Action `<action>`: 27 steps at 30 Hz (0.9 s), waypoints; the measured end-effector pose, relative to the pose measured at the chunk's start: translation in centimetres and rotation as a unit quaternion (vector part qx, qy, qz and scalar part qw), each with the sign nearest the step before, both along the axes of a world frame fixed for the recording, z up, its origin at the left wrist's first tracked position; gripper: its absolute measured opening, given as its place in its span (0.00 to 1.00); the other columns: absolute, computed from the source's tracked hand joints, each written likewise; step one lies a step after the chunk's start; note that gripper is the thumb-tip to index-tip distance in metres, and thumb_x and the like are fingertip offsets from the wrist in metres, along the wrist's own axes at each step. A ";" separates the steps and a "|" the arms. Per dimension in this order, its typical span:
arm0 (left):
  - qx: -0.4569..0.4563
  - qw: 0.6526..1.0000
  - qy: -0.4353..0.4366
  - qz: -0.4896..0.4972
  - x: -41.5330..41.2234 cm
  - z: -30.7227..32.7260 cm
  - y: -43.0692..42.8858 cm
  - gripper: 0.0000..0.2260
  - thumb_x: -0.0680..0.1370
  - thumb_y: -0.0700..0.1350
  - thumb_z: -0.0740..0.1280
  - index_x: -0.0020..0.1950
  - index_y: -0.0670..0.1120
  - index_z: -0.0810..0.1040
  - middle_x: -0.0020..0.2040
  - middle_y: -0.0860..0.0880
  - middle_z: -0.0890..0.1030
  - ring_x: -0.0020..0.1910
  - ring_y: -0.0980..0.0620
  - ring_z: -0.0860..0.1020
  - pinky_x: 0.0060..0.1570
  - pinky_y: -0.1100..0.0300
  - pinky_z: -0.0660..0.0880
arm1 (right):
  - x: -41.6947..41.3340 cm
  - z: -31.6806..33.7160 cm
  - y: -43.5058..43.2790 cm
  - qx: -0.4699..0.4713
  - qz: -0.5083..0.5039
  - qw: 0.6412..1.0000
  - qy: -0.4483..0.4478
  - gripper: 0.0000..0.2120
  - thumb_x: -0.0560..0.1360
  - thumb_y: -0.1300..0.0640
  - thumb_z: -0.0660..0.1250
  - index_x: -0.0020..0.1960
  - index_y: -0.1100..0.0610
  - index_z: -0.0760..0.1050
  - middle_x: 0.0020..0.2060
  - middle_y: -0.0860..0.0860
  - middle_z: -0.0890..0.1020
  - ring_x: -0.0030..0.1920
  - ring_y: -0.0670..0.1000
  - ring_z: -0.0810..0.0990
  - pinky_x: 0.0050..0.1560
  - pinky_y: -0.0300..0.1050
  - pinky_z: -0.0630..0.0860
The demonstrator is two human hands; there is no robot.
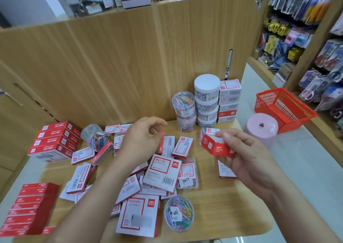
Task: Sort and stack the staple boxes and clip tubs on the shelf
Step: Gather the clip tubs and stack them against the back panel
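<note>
1. The right hand (246, 161) grasps a red staple box (216, 146) between thumb and fingertips. It holds the box clear of the shelf (232, 205), just in front of the finished columns, and I judge it is bound for the box column there.
2. The left hand (143, 138) hovers over the loose pile (159, 176) with its fingers loosely curled. As far as I can see it grasps nothing, and it looks ready for the next pick.
3. The sorted goods stand at the back right, against the wooden panel (111, 57), probably so the columns stay steady. They are grouped by kind:
   - the white-lidded tub stack (207, 101) has four tubs;
   - the coloured-clip tub stack (184, 112) has three;
   - the staple box column (229, 101) seems to have five boxes.
4. On the left, the far red stack (55, 140) shows four layers. The near red stack (31, 209) is too blurred to count.
5. Three tubs are still loose. Two tipped tubs (96, 136) lie on their sides at the left, and one upright tub (179, 213) stands at the front.
6. The pile holds well over a dozen overlapping boxes, too many to count exactly.
7. A red basket (284, 109) and a pink roll (261, 129) sit off to the right.
</note>
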State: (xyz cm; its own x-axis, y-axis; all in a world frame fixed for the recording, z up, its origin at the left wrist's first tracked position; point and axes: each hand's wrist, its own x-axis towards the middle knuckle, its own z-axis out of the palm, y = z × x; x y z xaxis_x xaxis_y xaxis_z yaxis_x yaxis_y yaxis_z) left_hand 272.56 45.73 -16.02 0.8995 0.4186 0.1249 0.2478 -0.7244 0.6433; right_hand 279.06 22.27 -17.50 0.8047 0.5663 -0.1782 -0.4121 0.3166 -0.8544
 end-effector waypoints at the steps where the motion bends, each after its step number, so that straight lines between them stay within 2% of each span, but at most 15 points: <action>1: 0.050 0.998 0.037 0.010 0.1 0.0 0.5 0.08 0.76 0.46 0.67 0.49 0.59 0.78 0.45 0.57 0.78 0.46 0.58 0.75 0.46 0.60 0.71 | 0.1 -0.2 0.1 0.004 0.004 1.000 0.003 0.24 0.51 0.46 0.84 0.42 0.56 0.82 0.44 0.58 0.82 0.41 0.52 0.82 0.42 0.42 0.80; 2: 0.106 0.990 0.091 0.016 0.2 -0.1 1.0 0.08 0.77 0.50 0.66 0.55 0.58 0.78 0.50 0.56 0.79 0.52 0.55 0.75 0.49 0.57 0.71 | 0.2 -0.2 0.2 0.006 0.009 1.000 0.002 0.23 0.51 0.48 0.84 0.41 0.55 0.81 0.44 0.57 0.82 0.42 0.52 0.81 0.43 0.43 0.80; 4: 0.174 0.961 0.213 -0.009 0.4 -0.3 1.9 0.21 0.76 0.60 0.64 0.66 0.55 0.72 0.61 0.52 0.77 0.63 0.49 0.71 0.56 0.54 0.69 | 0.0 -0.1 0.6 -0.007 0.024 1.000 -0.009 0.20 0.53 0.50 0.83 0.39 0.54 0.79 0.42 0.54 0.81 0.40 0.51 0.80 0.42 0.42 0.79; 6: 0.169 0.938 0.296 -0.062 1.0 -0.5 2.3 0.31 0.72 0.65 0.66 0.72 0.53 0.66 0.69 0.52 0.73 0.68 0.48 0.68 0.62 0.53 0.68 | -0.2 0.1 0.9 -0.027 0.040 0.999 -0.015 0.14 0.60 0.53 0.80 0.40 0.53 0.78 0.41 0.52 0.81 0.38 0.50 0.78 0.39 0.40 0.77; 8: 0.151 0.932 0.319 -0.085 1.6 -0.5 2.5 0.35 0.70 0.65 0.69 0.72 0.52 0.66 0.69 0.52 0.72 0.68 0.49 0.69 0.64 0.52 0.68 | -0.4 0.3 1.3 -0.037 0.040 0.998 -0.019 0.06 0.65 0.57 0.73 0.41 0.54 0.78 0.41 0.51 0.81 0.38 0.49 0.77 0.38 0.41 0.75; 12: 0.111 0.951 0.273 -0.096 2.2 -0.6 2.6 0.30 0.66 0.62 0.74 0.64 0.53 0.73 0.59 0.55 0.78 0.58 0.52 0.76 0.58 0.53 0.74 | -0.8 0.7 2.4 -0.065 0.038 0.996 -0.045 0.05 0.68 0.57 0.69 0.43 0.57 0.78 0.39 0.52 0.81 0.38 0.48 0.77 0.36 0.40 0.76; 15: 0.088 0.964 0.218 -0.122 2.2 -1.5 2.5 0.32 0.65 0.58 0.76 0.67 0.58 0.70 0.61 0.55 0.74 0.59 0.54 0.74 0.59 0.54 0.73 | -0.9 0.8 3.0 -0.067 0.040 0.996 -0.034 0.05 0.70 0.61 0.67 0.45 0.60 0.78 0.37 0.52 0.82 0.35 0.47 0.79 0.33 0.40 0.77; 17: 0.036 0.980 0.153 -0.125 2.0 -2.2 2.4 0.32 0.66 0.50 0.77 0.67 0.62 0.69 0.63 0.57 0.70 0.59 0.55 0.73 0.60 0.54 0.73 | -0.9 0.8 3.3 -0.064 0.042 0.997 -0.030 0.05 0.71 0.66 0.67 0.46 0.62 0.78 0.37 0.53 0.83 0.35 0.47 0.81 0.33 0.38 0.77; 20: -0.042 0.993 0.063 -0.090 1.7 -2.4 2.4 0.34 0.68 0.42 0.76 0.67 0.64 0.68 0.61 0.58 0.73 0.57 0.59 0.75 0.59 0.60 0.73 | -0.9 0.8 3.9 -0.069 0.028 0.996 -0.043 0.04 0.72 0.68 0.67 0.45 0.63 0.78 0.37 0.54 0.84 0.36 0.49 0.83 0.35 0.38 0.78; 23: -0.100 0.992 0.023 -0.077 0.9 -1.2 2.4 0.35 0.68 0.40 0.76 0.67 0.67 0.68 0.56 0.58 0.79 0.51 0.62 0.78 0.56 0.60 0.76 | -0.6 0.7 4.7 -0.129 0.008 0.988 -0.089 0.05 0.74 0.60 0.68 0.45 0.62 0.81 0.41 0.55 0.84 0.41 0.52 0.84 0.41 0.46 0.82; 27: -0.100 0.984 0.003 -0.150 -0.6 1.4 1.7 0.36 0.71 0.38 0.73 0.71 0.63 0.65 0.59 0.63 0.78 0.57 0.64 0.77 0.59 0.63 0.73 | -0.3 1.3 6.5 -0.202 -0.003 0.965 -0.170 0.17 0.67 0.44 0.72 0.45 0.57 0.82 0.48 0.56 0.82 0.46 0.55 0.84 0.46 0.54 0.82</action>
State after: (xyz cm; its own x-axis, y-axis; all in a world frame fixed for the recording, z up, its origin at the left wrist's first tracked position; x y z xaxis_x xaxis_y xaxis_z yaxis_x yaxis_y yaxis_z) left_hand 271.94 47.43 -14.60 0.9870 0.1490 0.0611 0.0462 -0.6254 0.7789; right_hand 278.72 28.72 -16.25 0.8583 0.5014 -0.1094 -0.0863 -0.0692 -0.9939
